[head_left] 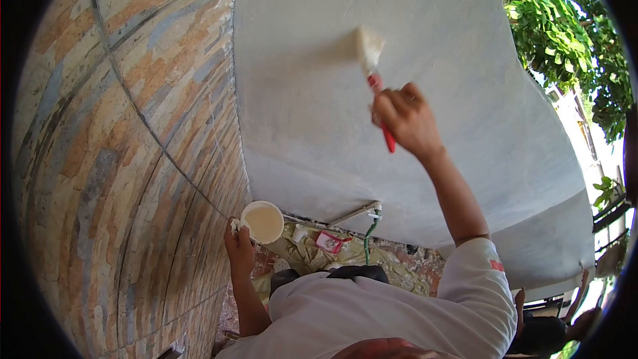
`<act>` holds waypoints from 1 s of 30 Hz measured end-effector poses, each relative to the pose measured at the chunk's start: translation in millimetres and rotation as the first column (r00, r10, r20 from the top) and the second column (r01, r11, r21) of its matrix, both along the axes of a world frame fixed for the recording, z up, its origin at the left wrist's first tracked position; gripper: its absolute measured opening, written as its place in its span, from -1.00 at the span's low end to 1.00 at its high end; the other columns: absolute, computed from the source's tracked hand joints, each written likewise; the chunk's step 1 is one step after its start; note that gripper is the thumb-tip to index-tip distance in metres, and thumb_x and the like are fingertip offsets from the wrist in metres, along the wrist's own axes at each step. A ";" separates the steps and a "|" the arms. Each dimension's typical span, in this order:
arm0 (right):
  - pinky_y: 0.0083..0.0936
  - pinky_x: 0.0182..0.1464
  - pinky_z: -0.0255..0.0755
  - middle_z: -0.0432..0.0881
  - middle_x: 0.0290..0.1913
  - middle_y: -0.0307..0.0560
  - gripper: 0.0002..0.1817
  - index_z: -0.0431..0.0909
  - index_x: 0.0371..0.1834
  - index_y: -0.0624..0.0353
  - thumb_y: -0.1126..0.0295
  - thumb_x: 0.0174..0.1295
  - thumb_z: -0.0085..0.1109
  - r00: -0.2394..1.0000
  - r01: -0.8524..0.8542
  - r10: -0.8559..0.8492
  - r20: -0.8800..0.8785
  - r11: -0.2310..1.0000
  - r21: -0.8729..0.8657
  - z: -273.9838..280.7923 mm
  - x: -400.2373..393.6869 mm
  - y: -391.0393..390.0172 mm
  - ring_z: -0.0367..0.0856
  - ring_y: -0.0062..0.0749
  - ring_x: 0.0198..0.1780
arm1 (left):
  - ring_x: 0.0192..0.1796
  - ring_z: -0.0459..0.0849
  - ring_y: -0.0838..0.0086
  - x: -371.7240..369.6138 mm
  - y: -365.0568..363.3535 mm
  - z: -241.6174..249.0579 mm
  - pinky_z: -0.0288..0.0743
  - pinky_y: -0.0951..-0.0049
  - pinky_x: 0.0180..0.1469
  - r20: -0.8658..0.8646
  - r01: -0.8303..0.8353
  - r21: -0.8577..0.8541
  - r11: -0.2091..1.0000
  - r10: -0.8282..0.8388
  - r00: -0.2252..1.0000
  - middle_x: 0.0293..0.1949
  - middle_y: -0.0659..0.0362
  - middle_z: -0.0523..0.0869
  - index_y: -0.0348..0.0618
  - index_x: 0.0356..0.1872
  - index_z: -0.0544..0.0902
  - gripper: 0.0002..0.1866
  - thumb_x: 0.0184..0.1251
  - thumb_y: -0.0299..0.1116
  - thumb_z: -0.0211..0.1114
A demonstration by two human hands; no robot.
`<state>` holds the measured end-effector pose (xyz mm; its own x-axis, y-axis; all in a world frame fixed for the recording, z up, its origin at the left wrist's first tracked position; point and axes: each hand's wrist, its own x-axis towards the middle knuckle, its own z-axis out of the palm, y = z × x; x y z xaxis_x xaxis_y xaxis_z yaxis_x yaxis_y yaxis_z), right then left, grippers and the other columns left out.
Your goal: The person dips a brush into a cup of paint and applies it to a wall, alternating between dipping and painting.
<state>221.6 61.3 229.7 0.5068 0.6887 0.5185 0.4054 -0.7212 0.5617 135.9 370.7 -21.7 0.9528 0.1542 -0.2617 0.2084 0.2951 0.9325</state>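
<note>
- Leftmost, a tiled wall in strips of brown, cream and grey spreads left of the white tub, reaching above and below its level
- At the tub's left edge, the left hand has its fingers closed on the rim, holding it with the opening in view; a small whitish patch beside those fingers is too small to make out
- Inside the tub, pale cream liquid
- Above the tub and stretching far to its right, a smooth grey wall, meeting the tiles along an uneven seam
- Just right of the tub and lower, a crumpled olive sheet on the ground, with a red-and-white container on it
- Farther right of the tub, a pale pipe and a green hose by the foot of the grey wall
- Well above and right of the tub, the paintbrush, its blurred, pale bristles up against the grey wall
- Beside it, the right hand, fingers wrapped firmly round the red handle
- Far right of the tub, green leaves high up, and another person in dark clothing low down, one arm raised
</note>
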 end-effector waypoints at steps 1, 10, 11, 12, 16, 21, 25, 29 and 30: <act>-0.47 -0.23 0.39 0.61 -0.40 -0.12 -0.78 0.35 -0.42 0.15 0.41 0.05 0.26 0.989 -0.011 0.012 -0.144 1.000 0.008 -27.5 0.6 0.6 0.55 -0.37 -0.45 | -0.59 0.33 0.78 0.0 -0.1 -0.8 0.19 0.71 -0.61 0.031 0.007 0.021 1.000 -0.008 0.999 -0.49 0.35 0.48 -0.24 0.08 0.41 -0.72 0.39 -0.43 -0.02; -0.46 -0.14 0.42 0.54 -0.52 -0.22 -0.91 0.42 -0.37 0.09 0.36 0.14 0.11 0.948 -0.050 0.014 -0.318 0.993 -0.108 4.1 4.5 -10.5 0.56 -0.41 -0.46 | -0.62 0.33 0.77 1.2 16.6 -9.2 0.19 0.68 -0.65 0.048 -0.033 0.035 0.999 0.032 0.998 -0.53 0.34 0.48 -0.21 0.02 0.43 -0.76 0.39 -0.42 -0.02; -0.45 -0.14 0.42 0.53 -0.52 -0.23 -0.86 0.44 -0.35 0.11 0.36 0.10 0.18 0.981 -0.031 0.004 -0.195 0.990 -0.136 36.2 -0.5 -9.9 0.56 -0.41 -0.45 | -0.63 0.33 0.76 1.7 19.3 -10.6 0.19 0.67 -0.65 0.039 -0.014 0.055 0.998 0.012 0.999 -0.54 0.33 0.48 -0.20 0.03 0.43 -0.75 0.39 -0.42 -0.02; -0.44 -0.15 0.42 0.55 -0.49 -0.22 -0.81 0.47 -0.33 0.12 0.36 0.04 0.25 0.996 -0.057 0.049 -0.076 0.993 -0.104 69.7 -3.2 -13.1 0.56 -0.42 -0.45 | -0.63 0.33 0.76 2.0 20.3 -10.1 0.19 0.67 -0.65 0.042 -0.015 0.056 0.998 0.013 0.999 -0.54 0.33 0.48 -0.20 0.03 0.43 -0.75 0.39 -0.42 -0.02; -0.47 -0.30 0.33 0.62 -0.46 -0.18 -0.80 0.42 -0.43 0.12 0.45 0.06 0.32 0.929 0.038 0.006 0.371 0.993 -0.112 160.6 -18.2 -16.2 0.55 -0.44 -0.49 | -0.63 0.34 0.74 2.2 20.6 -5.8 0.22 0.66 -0.63 0.026 -0.064 0.097 0.993 0.062 0.998 -0.54 0.32 0.48 -0.20 0.03 0.43 -0.75 0.39 -0.39 -0.01; -0.46 -0.25 0.41 0.62 -0.37 -0.21 -0.74 0.42 -0.39 0.08 0.40 -0.07 0.35 0.964 0.065 -0.036 0.265 0.993 -0.100 98.9 -7.0 -26.6 0.57 -0.45 -0.42 | -0.61 0.36 0.74 1.8 18.3 -10.3 0.25 0.65 -0.60 0.011 -0.154 0.074 0.985 0.153 0.988 -0.53 0.32 0.48 -0.20 0.05 0.42 -0.73 0.38 -0.36 0.01; -0.50 -0.19 0.40 0.53 -0.49 -0.24 -0.84 0.38 -0.42 0.06 0.35 0.06 0.20 0.987 -0.066 0.045 -0.155 0.989 -0.134 -26.1 -4.0 -17.2 0.53 -0.44 -0.47 | -0.61 0.36 0.73 4.5 26.4 -13.2 0.24 0.65 -0.61 0.050 -0.007 0.040 0.999 0.005 0.999 -0.50 0.32 0.50 -0.21 0.08 0.40 -0.70 0.38 -0.36 0.02; -0.46 -0.17 0.41 0.52 -0.54 -0.22 -0.87 0.38 -0.43 0.06 0.36 0.11 0.14 0.891 -0.052 -0.006 -0.454 0.992 -0.116 -51.4 -2.5 -28.5 0.54 -0.39 -0.50 | -0.60 0.36 0.75 9.3 20.2 -8.1 0.20 0.67 -0.63 0.001 -0.086 0.059 0.995 0.086 0.996 -0.49 0.33 0.51 -0.19 -0.02 0.43 -0.77 0.38 -0.37 0.01; -0.45 -0.16 0.41 0.52 -0.54 -0.21 -0.88 0.38 -0.42 0.07 0.37 0.12 0.13 0.921 -0.059 0.018 -0.390 0.994 -0.094 -37.5 -2.2 -31.0 0.54 -0.38 -0.50 | -0.60 0.36 0.75 11.6 22.4 -5.1 0.20 0.67 -0.63 0.012 -0.077 0.067 0.995 0.077 0.997 -0.49 0.33 0.51 -0.19 -0.02 0.43 -0.77 0.38 -0.37 0.01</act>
<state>219.4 30.2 192.2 0.6260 0.7502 0.2128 0.6325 -0.6481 0.4243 147.4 393.1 -26.8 0.9398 0.2442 -0.2392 0.1786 0.2460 0.9527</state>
